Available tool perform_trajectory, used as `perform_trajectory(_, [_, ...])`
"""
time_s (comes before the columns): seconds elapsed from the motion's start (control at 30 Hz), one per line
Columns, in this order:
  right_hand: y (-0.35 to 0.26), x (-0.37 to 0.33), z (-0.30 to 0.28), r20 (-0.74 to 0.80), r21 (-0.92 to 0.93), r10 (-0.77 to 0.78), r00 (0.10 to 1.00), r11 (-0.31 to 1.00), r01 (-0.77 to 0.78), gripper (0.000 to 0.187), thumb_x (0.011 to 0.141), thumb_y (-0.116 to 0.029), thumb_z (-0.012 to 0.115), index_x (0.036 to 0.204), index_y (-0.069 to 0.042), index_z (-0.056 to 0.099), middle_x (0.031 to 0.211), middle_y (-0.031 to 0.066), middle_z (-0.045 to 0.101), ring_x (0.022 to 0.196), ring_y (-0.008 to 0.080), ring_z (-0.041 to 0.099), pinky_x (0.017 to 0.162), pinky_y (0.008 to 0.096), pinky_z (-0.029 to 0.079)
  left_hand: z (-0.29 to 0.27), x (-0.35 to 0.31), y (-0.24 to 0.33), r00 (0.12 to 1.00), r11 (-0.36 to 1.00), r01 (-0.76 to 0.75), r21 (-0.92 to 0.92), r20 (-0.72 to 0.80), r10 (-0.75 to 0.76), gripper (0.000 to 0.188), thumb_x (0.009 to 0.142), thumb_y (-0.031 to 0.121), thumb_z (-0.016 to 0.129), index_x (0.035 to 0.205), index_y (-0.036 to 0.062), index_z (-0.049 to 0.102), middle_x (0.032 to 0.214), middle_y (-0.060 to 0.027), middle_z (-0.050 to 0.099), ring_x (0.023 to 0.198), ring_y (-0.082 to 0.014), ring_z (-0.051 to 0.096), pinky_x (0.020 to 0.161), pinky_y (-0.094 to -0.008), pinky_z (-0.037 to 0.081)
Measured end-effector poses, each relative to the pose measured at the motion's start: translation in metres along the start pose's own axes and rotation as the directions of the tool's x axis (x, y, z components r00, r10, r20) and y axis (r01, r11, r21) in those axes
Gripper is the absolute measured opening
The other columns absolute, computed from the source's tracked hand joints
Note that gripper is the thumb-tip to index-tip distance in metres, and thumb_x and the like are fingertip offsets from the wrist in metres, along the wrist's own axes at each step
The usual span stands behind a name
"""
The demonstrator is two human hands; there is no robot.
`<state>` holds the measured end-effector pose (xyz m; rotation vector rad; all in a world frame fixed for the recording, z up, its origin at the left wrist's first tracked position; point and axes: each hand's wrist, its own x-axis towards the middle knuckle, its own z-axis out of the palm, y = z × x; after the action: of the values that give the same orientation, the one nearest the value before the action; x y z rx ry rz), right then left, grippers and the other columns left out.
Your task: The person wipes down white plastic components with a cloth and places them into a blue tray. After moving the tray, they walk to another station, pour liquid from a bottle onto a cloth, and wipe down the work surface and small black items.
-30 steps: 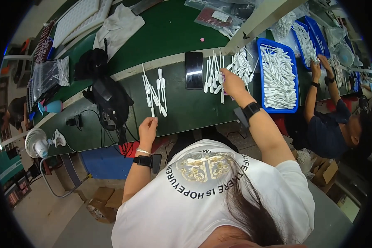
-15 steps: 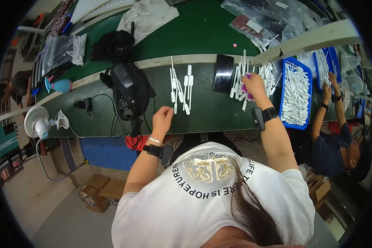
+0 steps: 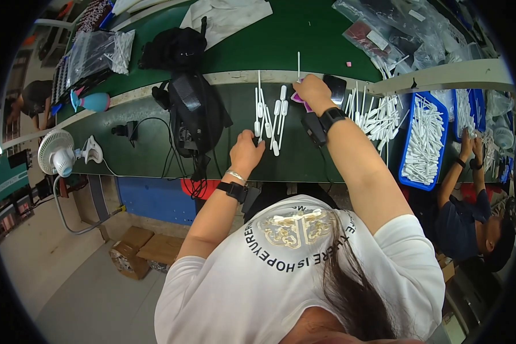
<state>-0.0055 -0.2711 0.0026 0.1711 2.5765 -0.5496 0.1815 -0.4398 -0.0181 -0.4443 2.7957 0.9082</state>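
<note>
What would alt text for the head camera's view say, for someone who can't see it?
A person's left hand is at loose white droppers on a green table, while the right hand holds a slim white stick near a dark phone. Further right are a blue tray heaped with white pieces and a co-worker.

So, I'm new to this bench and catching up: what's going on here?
The person's right hand has a white dropper in its grip, a purple piece at its fingers. The left hand is by the lower end of a small group of droppers; whether it touches one is unclear. Farther right lie a larger heap and a blue tray full of droppers.
</note>
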Motion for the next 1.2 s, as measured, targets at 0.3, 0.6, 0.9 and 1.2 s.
perform_trajectory(0.3, [0.060,-0.106,0.000,0.222,0.898,-0.156,0.962,0.416,-0.140,0.036,0.076,-0.013,0.063,0.104,0.002,0.043,0.079,0.0097,0.056,0.061,0.0185,0.059,0.043,0.0317,0.051,-0.011,-0.018,-0.018,0.962,0.962,0.159,-0.222,0.252,-0.101,0.021,0.079,0.018,0.058,0.090,0.0003,0.052,0.074,-0.0098,0.059,0.065,-0.0207,0.058,0.059,-0.0301,0.046])
perform_trajectory(0.6, [0.059,-0.181,0.012,0.323,0.887,-0.371,0.871,0.440,-0.141,0.031,0.076,-0.018,0.067,0.095,0.002,0.052,0.075,0.0065,0.057,0.068,0.0150,0.059,0.054,0.0288,0.051,-0.031,-0.059,0.047,0.865,0.741,0.058,-0.669,0.404,0.296,0.014,0.083,0.010,0.057,0.092,-0.0011,0.057,0.076,-0.0024,0.061,0.064,-0.0055,0.054,0.057,-0.0193,0.044])
perform_trajectory(0.9, [0.093,-0.194,-0.009,0.150,0.987,-0.161,0.975,-0.040,-0.158,0.027,0.079,-0.015,0.062,0.098,0.001,0.052,0.083,0.0074,0.058,0.073,0.0131,0.059,0.065,0.0255,0.049,-0.023,-0.059,0.084,0.886,0.703,0.107,-0.704,0.388,0.253,0.014,0.081,0.007,0.059,0.092,-0.0022,0.057,0.077,-0.0016,0.061,0.068,-0.0055,0.055,0.061,-0.0189,0.045])
perform_trajectory(1.2, [0.114,-0.194,0.006,0.115,0.987,-0.222,0.968,-0.088,-0.137,0.020,0.085,-0.014,0.054,0.097,0.001,0.054,0.087,0.0057,0.059,0.073,0.0126,0.058,0.069,0.0255,0.048,-0.008,-0.060,0.106,0.894,0.698,0.065,-0.713,0.352,0.277,0.012,0.081,0.008,0.058,0.090,-0.0013,0.057,0.073,-0.0008,0.061,0.059,-0.0032,0.050,0.050,-0.0170,0.038])
